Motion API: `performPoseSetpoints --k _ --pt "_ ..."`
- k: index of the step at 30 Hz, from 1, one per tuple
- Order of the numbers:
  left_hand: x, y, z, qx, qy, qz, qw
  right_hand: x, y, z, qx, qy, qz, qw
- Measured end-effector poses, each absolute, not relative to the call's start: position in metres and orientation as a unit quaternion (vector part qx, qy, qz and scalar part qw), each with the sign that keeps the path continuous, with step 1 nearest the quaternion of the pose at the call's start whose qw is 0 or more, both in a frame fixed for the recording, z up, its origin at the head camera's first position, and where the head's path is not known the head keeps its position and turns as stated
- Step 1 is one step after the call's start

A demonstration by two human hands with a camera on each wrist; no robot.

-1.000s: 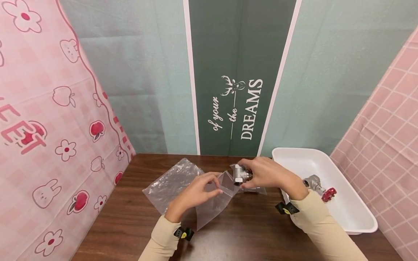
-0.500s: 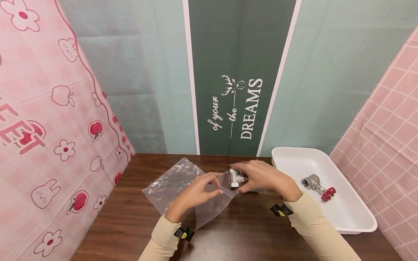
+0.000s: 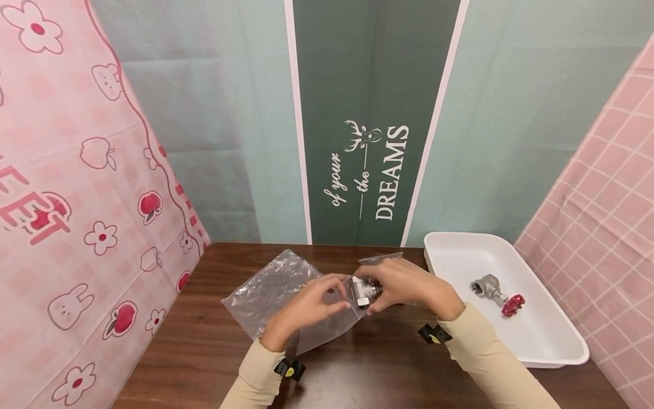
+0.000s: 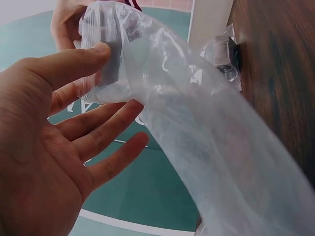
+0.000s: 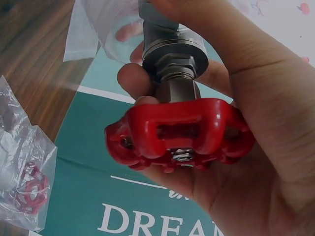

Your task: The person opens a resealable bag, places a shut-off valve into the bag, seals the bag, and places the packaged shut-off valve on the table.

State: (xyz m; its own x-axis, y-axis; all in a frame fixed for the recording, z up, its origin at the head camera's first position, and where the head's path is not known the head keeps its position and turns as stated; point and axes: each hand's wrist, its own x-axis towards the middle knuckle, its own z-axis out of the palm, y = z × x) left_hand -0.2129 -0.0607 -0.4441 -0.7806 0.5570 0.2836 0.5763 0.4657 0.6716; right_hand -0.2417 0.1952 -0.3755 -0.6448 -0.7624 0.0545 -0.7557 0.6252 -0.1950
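My left hand [image 3: 309, 307] pinches the mouth of a clear zip-lock bag [image 3: 329, 335], thumb against the edge and fingers spread beyond it. From the right, my right hand [image 3: 409, 287] grips a metal gate valve [image 3: 364, 292] by its body. The valve's silver end sits right at the bag's mouth and partly shows through the plastic in the left wrist view. In the right wrist view its red handwheel [image 5: 170, 130] faces the palm.
Crinkled clear plastic bags [image 3: 276, 284] lie on the brown table left of centre. Behind my right hand is another bagged valve [image 5: 32, 189] with a red wheel. A white tray [image 3: 541, 335] at the right holds a loose valve [image 3: 490, 288] with a red handwheel.
My right hand has moved left and slightly down with the gate valve, bringing its end into the bag's mouth. The left hand has stayed nearly in place, holding the bag.
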Motion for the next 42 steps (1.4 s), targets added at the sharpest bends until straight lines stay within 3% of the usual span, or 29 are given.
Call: performPoseSetpoints --k 14,30,42 --pt "-0.21 -0.059 -0.449 -0.339 -0.85 -0.403 0.0 -0.241 0.183 -0.382 -0.362 0.916 -0.113 0.134" --pt "-0.212 -0.057 -0.458 -0.357 -0.849 -0.39 0.022 -0.241 0.178 -0.39 -0.4 0.899 -0.116 0.134" --pt "-0.214 -0.056 -0.46 -0.358 -0.843 -0.402 0.0 -0.239 0.172 -0.394 -0.376 0.904 -0.131 0.154"
